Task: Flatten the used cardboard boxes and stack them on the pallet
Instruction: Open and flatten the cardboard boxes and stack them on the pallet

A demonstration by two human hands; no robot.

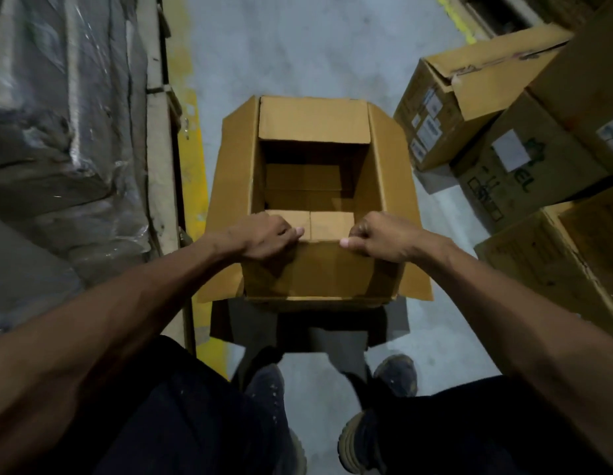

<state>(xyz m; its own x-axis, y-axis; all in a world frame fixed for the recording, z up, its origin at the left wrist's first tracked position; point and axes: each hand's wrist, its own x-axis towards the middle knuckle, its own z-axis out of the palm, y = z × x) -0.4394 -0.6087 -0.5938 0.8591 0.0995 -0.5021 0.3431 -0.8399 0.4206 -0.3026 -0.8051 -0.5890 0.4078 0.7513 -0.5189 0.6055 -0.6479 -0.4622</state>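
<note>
The head view looks straight down past two bare forearms to a grey concrete floor point(318, 46). At the far left stands a stack wrapped in clear plastic film point(65, 125), with a strip of cardboard edging point(161, 166) running down its side. Just right of it, a yellow painted line point(195, 173) runs along the floor.

In the middle sits an open cardboard box point(315, 186), its top flaps spread outward on the left and right, the far flap tipped up and the near flap folded toward the person. Its inside is hollow and dark, with the bottom flaps visible. The box looks lifted a little off the floor, with a dark shadow below it, though I cannot tell this for sure.

The left hand point(264, 238) grasps the near rim of the box, fingers curled over the edge and thumb lying along it. The right hand point(377, 238) grips the same rim just beside it, fingers also curled over, thumb pointing toward the left hand.

Below the box are the person's dark trousers point(181, 423) and dark shoes point(394, 375).

At the right, several closed cardboard boxes point(469, 108) with white labels are piled close together, near the open box but apart from it.
</note>
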